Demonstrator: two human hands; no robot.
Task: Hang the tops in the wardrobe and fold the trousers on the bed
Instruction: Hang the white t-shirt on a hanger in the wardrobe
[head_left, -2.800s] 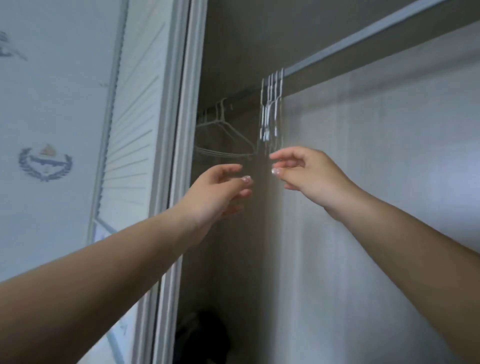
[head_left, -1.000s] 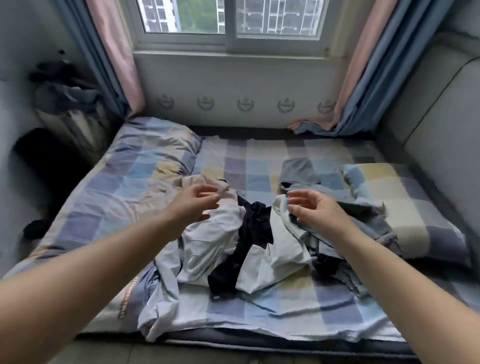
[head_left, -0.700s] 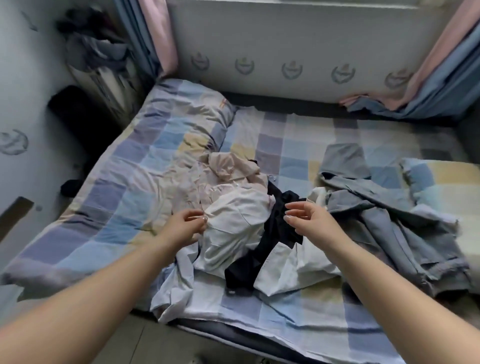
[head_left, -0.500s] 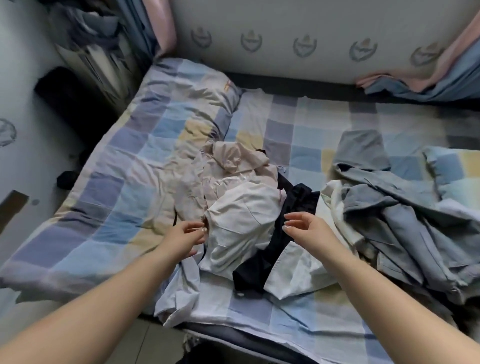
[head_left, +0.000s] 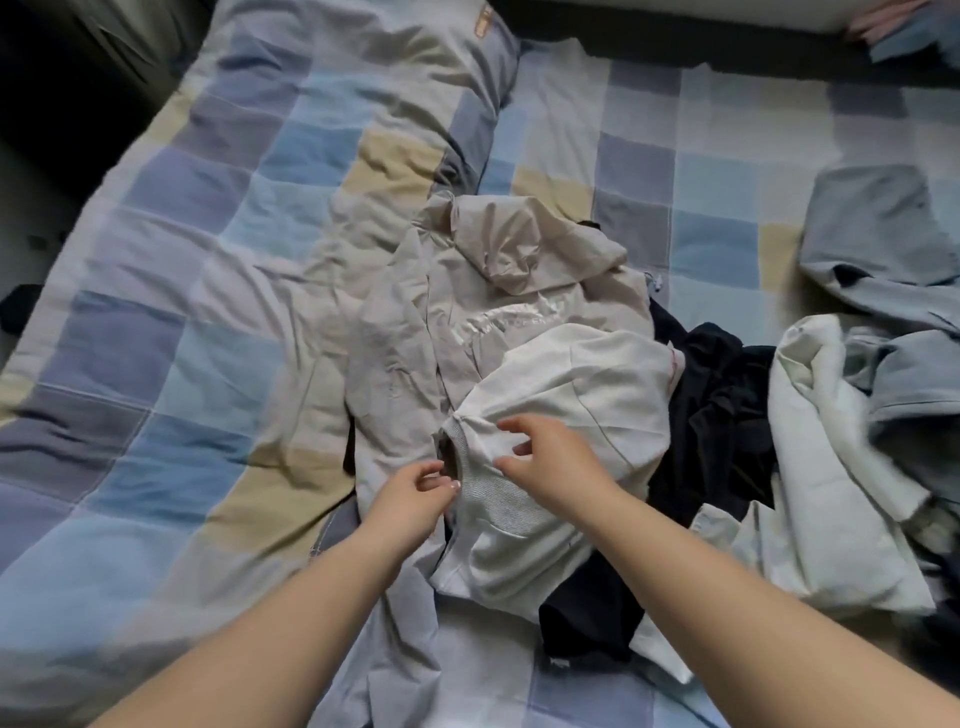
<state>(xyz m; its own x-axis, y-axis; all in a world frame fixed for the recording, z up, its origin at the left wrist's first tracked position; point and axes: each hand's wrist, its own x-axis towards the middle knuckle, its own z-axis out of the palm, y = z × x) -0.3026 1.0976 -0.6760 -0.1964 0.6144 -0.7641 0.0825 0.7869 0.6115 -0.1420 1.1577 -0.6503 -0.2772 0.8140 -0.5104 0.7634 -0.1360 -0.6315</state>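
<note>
A pile of clothes lies on the checked bed (head_left: 197, 218). On top is a cream white top (head_left: 566, 384) with a ribbed hem. My left hand (head_left: 415, 499) touches that hem at its left end, fingers loosely bent. My right hand (head_left: 550, 457) hovers over the same hem with fingers spread; neither hand clearly grips the cloth. A beige hooded top (head_left: 498, 275) lies behind it, a black garment (head_left: 717, 415) to its right, another white garment (head_left: 826, 467) further right, and grey-blue trousers (head_left: 883, 249) at the far right.
A checked pillow (head_left: 374, 78) lies at the bed's head on the left. A pale blue garment (head_left: 400, 639) hangs over the near bed edge. Dark floor and a dark object (head_left: 21, 306) show left of the bed.
I turned from the wardrobe rail with its hangers to the bed and leaned in. Both hands came down onto the hem of the cream white top.
</note>
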